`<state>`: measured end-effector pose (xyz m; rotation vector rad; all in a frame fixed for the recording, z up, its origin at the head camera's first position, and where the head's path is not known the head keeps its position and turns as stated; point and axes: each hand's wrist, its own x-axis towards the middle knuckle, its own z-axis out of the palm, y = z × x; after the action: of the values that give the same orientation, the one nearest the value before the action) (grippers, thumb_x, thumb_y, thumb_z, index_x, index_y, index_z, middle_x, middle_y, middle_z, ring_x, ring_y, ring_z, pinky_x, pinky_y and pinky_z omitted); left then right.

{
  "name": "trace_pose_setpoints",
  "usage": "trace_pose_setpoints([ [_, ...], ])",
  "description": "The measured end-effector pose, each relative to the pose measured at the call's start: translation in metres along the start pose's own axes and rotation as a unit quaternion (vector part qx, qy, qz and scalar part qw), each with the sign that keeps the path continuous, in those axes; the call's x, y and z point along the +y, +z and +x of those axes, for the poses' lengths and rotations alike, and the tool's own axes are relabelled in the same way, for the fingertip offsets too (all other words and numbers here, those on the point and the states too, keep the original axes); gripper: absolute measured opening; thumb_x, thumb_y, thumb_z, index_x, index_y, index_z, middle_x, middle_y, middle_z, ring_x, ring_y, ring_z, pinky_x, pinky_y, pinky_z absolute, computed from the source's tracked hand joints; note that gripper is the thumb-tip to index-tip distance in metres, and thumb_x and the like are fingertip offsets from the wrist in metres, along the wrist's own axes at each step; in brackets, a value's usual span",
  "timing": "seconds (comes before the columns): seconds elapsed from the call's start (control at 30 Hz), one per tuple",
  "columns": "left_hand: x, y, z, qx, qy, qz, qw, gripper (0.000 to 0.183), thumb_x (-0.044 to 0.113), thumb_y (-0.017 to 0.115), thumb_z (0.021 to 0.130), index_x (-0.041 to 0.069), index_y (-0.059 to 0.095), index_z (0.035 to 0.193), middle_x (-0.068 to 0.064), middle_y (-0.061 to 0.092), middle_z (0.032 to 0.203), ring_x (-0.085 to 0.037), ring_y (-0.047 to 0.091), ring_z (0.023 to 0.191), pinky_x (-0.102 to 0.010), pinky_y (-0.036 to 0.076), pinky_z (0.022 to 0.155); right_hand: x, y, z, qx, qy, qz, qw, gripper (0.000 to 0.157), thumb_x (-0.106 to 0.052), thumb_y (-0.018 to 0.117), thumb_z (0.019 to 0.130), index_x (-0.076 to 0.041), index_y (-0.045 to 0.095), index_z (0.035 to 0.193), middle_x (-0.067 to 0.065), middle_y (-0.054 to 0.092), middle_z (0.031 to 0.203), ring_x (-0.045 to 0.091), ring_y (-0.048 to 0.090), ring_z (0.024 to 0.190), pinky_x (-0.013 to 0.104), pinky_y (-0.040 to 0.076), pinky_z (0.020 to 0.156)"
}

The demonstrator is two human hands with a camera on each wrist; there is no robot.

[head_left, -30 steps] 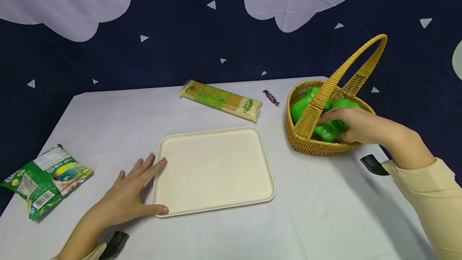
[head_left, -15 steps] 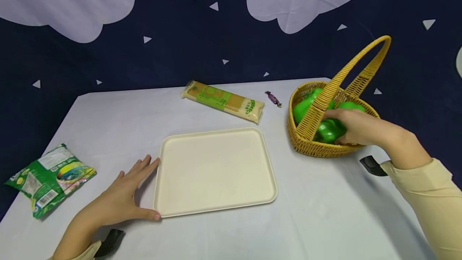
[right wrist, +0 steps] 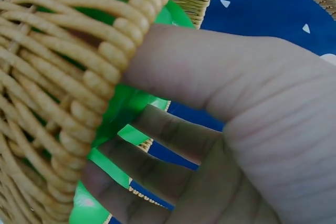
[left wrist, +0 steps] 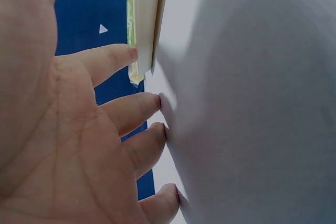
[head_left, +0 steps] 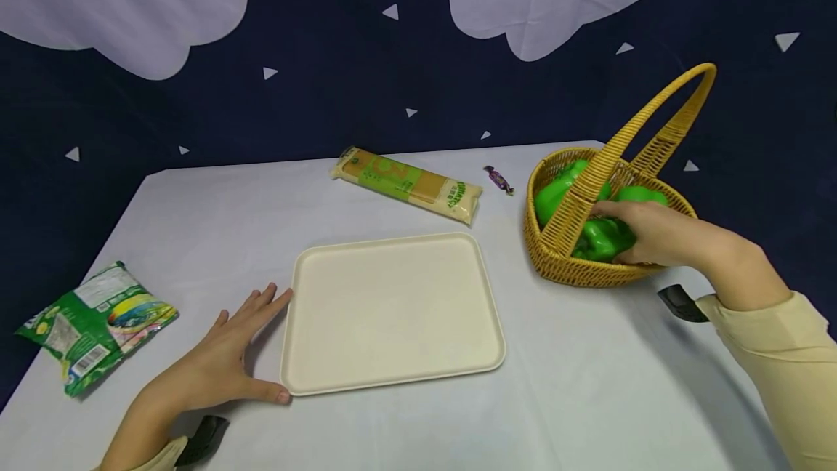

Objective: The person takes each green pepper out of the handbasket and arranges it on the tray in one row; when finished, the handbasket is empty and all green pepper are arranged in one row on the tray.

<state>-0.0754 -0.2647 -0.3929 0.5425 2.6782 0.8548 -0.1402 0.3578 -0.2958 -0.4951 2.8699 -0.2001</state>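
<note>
My right hand (head_left: 667, 235) reaches over the front right rim of a yellow wicker basket (head_left: 569, 271) with a tall handle. Thumb and fingers grip a shiny green bell pepper (head_left: 601, 238) inside it. From the right wrist view, the woven wall hides the thumb's tip and part of the pepper (right wrist: 123, 106). More green peppers (head_left: 556, 195) sit behind it. On the left, my left hand (head_left: 222, 355) rests with spread fingers beside a cream tray (head_left: 392, 311). Its thumb and index fingertips are right at the tray's left edge; the palm fills much of the left wrist view.
A long pasta packet (head_left: 408, 184) lies behind the tray, with a purple wrapped candy (head_left: 499, 180) to its right. At the far left is a green snack bag (head_left: 98, 325). White cloth covers the table (head_left: 418, 427), and a dark blue patterned curtain (head_left: 327, 49) hangs behind.
My left fingers have drawn back from over the tray to its left edge. My right hand stays in the basket, its grasp settling around the front pepper. The head view has shifted slightly.
</note>
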Motion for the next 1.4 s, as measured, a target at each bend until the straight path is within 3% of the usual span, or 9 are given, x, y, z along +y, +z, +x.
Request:
trace_pose_setpoints([
  [0.37, -0.002, 0.001, -0.001, -0.006, -0.002, -0.011, 0.9999, 0.139, 0.061, 0.101, 0.058, 0.027, 0.028, 0.172, -0.028, 0.016, 0.178, -0.059, 0.007, 0.163, -0.09, -0.003, 0.117, 0.003, 0.001, -0.002, 0.0, 0.004, 0.007, 1.0, 0.078, -0.007, 0.094, 0.077, -0.003, 0.061, 0.147, 0.023, 0.071, 0.125, 0.041, 0.066, 0.116, 0.058, 0.058, 0.094],
  [0.63, -0.001, 0.001, -0.003, -0.006, -0.008, -0.011, 0.9999, 0.139, 0.063, 0.1, 0.058, 0.028, 0.028, 0.172, -0.027, 0.016, 0.178, -0.059, 0.006, 0.163, -0.089, -0.002, 0.118, 0.003, 0.001, -0.005, 0.0, 0.002, 0.017, 1.0, 0.073, -0.008, 0.091, 0.083, -0.003, 0.059, 0.149, 0.027, 0.067, 0.134, 0.043, 0.066, 0.12, 0.058, 0.058, 0.094],
  [0.83, -0.001, 0.001, -0.004, -0.004, -0.003, -0.007, 1.0, 0.139, 0.064, 0.099, 0.058, 0.03, 0.027, 0.172, -0.026, 0.016, 0.178, -0.058, 0.006, 0.164, -0.089, -0.001, 0.119, 0.007, 0.004, -0.012, 0.029, -0.017, 0.034, 0.999, 0.073, -0.011, 0.092, 0.084, -0.006, 0.059, 0.148, 0.025, 0.066, 0.141, 0.046, 0.065, 0.125, 0.061, 0.056, 0.097],
  [1.0, 0.0, 0.001, -0.003, 0.001, -0.005, 0.014, 0.9999, 0.14, 0.07, 0.097, 0.057, 0.028, 0.029, 0.172, -0.025, 0.019, 0.178, -0.058, 0.009, 0.164, -0.09, 0.002, 0.118, 0.012, 0.004, -0.017, 0.039, -0.008, 0.054, 0.998, 0.073, -0.015, 0.092, 0.086, -0.009, 0.056, 0.149, 0.027, 0.065, 0.141, 0.049, 0.063, 0.127, 0.064, 0.054, 0.098],
  [1.07, 0.0, 0.001, -0.003, 0.002, -0.007, 0.017, 0.9998, 0.14, 0.071, 0.097, 0.056, 0.027, 0.03, 0.171, -0.025, 0.019, 0.178, -0.057, 0.01, 0.164, -0.09, 0.003, 0.118, 0.013, 0.004, -0.02, 0.042, -0.004, 0.059, 0.997, 0.073, -0.015, 0.092, 0.086, -0.009, 0.055, 0.15, 0.027, 0.065, 0.141, 0.047, 0.064, 0.125, 0.06, 0.056, 0.095],
  [1.27, 0.002, 0.002, -0.003, 0.004, -0.009, 0.023, 0.9997, 0.139, 0.069, 0.098, 0.056, 0.024, 0.032, 0.171, -0.025, 0.02, 0.178, -0.057, 0.01, 0.164, -0.09, 0.004, 0.118, 0.015, 0.003, -0.022, 0.052, 0.0, 0.071, 0.996, 0.076, -0.016, 0.093, 0.085, -0.011, 0.054, 0.15, 0.027, 0.066, 0.138, 0.034, 0.068, 0.11, 0.032, 0.056, 0.075],
  [1.4, 0.002, 0.001, -0.005, 0.006, -0.009, 0.023, 0.9997, 0.139, 0.066, 0.099, 0.056, 0.025, 0.032, 0.171, -0.026, 0.021, 0.177, -0.058, 0.01, 0.163, -0.09, 0.004, 0.118, 0.015, 0.003, -0.024, 0.06, 0.003, 0.073, 0.996, 0.077, -0.018, 0.093, 0.085, -0.012, 0.053, 0.15, 0.027, 0.066, 0.136, 0.03, 0.069, 0.104, 0.028, 0.055, 0.074],
])
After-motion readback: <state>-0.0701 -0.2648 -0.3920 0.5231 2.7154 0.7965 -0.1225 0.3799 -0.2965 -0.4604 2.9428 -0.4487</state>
